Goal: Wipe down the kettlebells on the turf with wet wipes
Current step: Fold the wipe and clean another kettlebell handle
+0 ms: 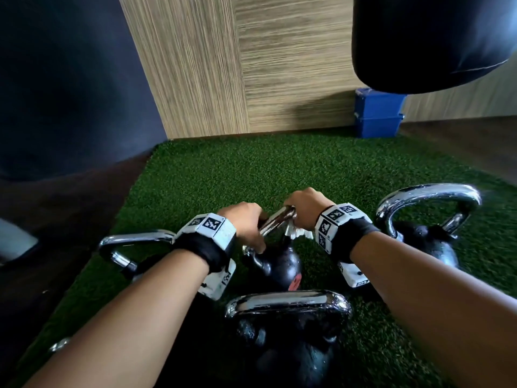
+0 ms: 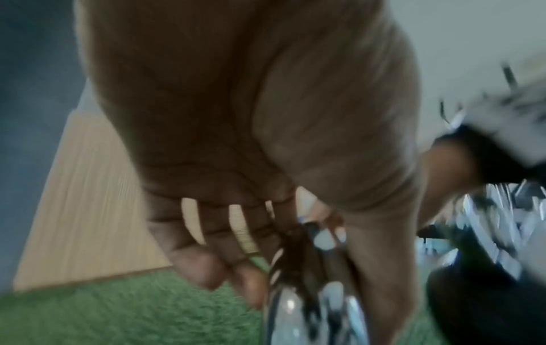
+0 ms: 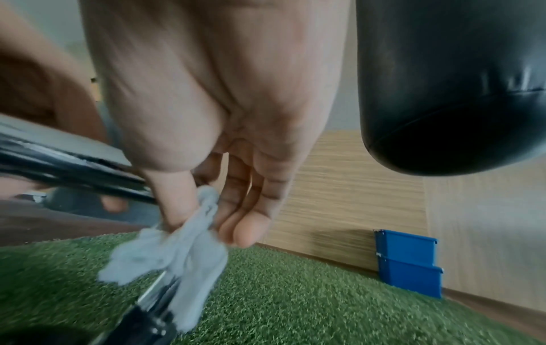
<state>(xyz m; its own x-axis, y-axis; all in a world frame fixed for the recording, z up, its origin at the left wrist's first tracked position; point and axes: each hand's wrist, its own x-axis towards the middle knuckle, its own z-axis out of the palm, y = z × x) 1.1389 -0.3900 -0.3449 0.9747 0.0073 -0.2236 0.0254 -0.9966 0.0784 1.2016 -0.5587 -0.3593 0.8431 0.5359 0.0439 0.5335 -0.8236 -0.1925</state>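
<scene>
A small black kettlebell [image 1: 279, 264] stands on the green turf [image 1: 251, 175], its chrome handle [image 1: 277, 219] tilted up to the right. My left hand [image 1: 246, 222] grips the handle's lower left end, fingers curled round the chrome handle [image 2: 295, 315]. My right hand [image 1: 305, 211] pinches a crumpled white wet wipe [image 1: 296, 233] against the handle's upper right end. In the right wrist view the wet wipe [image 3: 177, 254] hangs between the thumb and fingers of my right hand [image 3: 212, 224] and drapes over the handle. The left wrist view is blurred.
Three larger chrome-handled kettlebells surround it: one on the left [image 1: 134, 242], one on the right [image 1: 430, 242], one nearest me [image 1: 288, 301]. A black punching bag [image 1: 433, 43] hangs at upper right. Two stacked blue bins [image 1: 377, 113] stand against the wood-panelled wall.
</scene>
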